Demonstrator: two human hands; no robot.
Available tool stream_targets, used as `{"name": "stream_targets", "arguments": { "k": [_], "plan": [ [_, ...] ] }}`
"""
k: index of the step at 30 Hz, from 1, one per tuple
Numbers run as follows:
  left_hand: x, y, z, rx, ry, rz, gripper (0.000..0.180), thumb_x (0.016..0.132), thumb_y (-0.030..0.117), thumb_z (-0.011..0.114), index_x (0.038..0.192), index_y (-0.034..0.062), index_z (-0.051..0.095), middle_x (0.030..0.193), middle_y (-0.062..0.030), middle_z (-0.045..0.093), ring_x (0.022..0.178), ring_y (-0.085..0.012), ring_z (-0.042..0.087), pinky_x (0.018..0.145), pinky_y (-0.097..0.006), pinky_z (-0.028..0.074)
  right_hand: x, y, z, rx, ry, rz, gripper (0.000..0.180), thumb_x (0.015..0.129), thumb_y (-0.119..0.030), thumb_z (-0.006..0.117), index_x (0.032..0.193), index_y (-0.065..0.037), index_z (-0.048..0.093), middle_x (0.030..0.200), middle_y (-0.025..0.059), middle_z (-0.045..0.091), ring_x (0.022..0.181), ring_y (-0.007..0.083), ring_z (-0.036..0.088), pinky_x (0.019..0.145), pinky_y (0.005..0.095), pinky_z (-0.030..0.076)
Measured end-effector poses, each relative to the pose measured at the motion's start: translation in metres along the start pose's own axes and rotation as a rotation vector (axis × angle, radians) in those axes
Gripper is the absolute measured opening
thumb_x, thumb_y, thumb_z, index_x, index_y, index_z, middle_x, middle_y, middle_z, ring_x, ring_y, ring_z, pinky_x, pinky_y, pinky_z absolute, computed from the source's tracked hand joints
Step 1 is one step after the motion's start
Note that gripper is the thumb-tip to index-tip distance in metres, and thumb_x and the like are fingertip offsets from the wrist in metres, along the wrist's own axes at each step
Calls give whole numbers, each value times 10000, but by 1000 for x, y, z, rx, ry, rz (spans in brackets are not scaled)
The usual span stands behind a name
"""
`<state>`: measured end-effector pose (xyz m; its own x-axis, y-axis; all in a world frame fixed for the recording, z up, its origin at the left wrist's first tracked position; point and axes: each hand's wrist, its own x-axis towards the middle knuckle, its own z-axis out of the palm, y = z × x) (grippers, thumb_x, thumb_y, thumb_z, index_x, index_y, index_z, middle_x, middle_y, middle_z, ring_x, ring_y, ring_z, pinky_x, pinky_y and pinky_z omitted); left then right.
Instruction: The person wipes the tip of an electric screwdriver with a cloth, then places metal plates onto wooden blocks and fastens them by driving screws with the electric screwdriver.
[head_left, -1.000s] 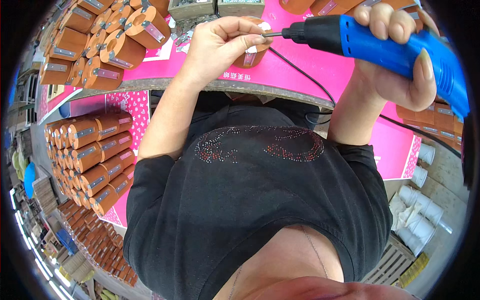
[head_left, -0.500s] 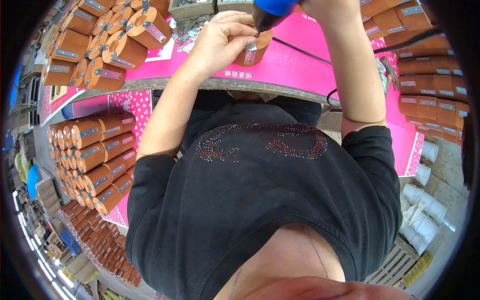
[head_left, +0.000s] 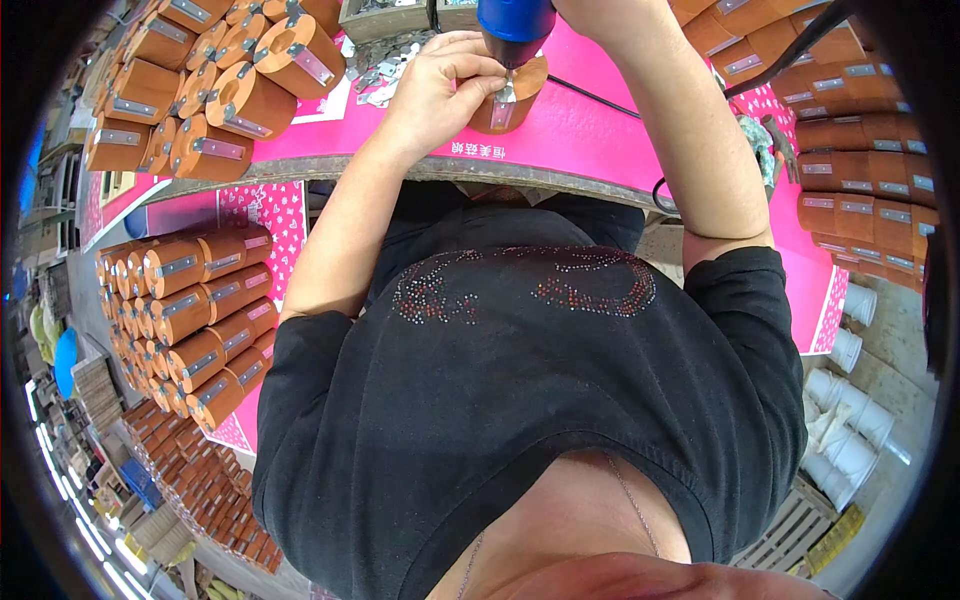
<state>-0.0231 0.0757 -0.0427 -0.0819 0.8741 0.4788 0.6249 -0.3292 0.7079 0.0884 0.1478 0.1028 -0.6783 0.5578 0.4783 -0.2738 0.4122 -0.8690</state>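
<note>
A short, round brown wooden block (head_left: pixel 530 82) stands on the pink table, with a metal strip (head_left: pixel 501 115) fixed to its near side. My left hand (head_left: pixel 450 85) pinches a small metal bracket (head_left: pixel 507 93) against the block's upper edge with thumb and fingertips. Pointing down at that bracket is a blue and black power screwdriver (head_left: pixel 515 22), its tip beside my left fingertips. My right hand (head_left: pixel 605 18) holds the tool from the right; its fingers are cut off by the top edge.
Stacked wooden blocks (head_left: pixel 235 100) with metal plates rise at left, more blocks (head_left: pixel 865 170) at right. Loose metal pieces (head_left: pixel 385 75) lie beside a tray (head_left: pixel 395 20). A black cable (head_left: pixel 790 60) hangs near my right forearm, and a cloth (head_left: pixel 757 145) lies beyond it.
The screwdriver and my right hand have shifted left, and the tool now stands more upright over the bracket. My left hand stays nearly in place on the block.
</note>
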Motion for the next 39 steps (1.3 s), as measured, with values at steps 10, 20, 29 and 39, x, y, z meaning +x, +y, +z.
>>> {"name": "stream_targets", "arguments": {
  "k": [10,20,29,39],
  "plan": [
    [-3,2,0,28,20,26,99,705,85,627,795,57,659,915,-100,620,1003,-230,522,856,-335,410,1,-9,3,-81,-42,103,210,587,-116,659,729,-45,521,664,-4,542,612,67,524,560,220,443],
    [-7,3,9,19,99,-26,168,641,142,686,775,43,661,890,-88,634,1018,-233,519,861,-347,412,-5,-4,-2,-65,90,119,277,597,-90,673,819,-30,520,719,21,556,623,89,543,555,222,458],
    [-8,11,16,-93,174,-119,95,637,80,686,723,46,664,849,-37,647,1034,-218,502,868,-334,408,-13,5,-7,288,46,44,354,621,-6,650,929,-5,474,644,46,562,545,120,553,492,235,458],
    [-9,12,17,-68,195,-97,91,643,90,685,723,50,664,830,-29,651,1028,-224,500,863,-339,403,-13,14,-15,267,96,-8,372,633,-23,663,944,7,460,671,69,574,545,135,560,501,252,471]
  ]
}}
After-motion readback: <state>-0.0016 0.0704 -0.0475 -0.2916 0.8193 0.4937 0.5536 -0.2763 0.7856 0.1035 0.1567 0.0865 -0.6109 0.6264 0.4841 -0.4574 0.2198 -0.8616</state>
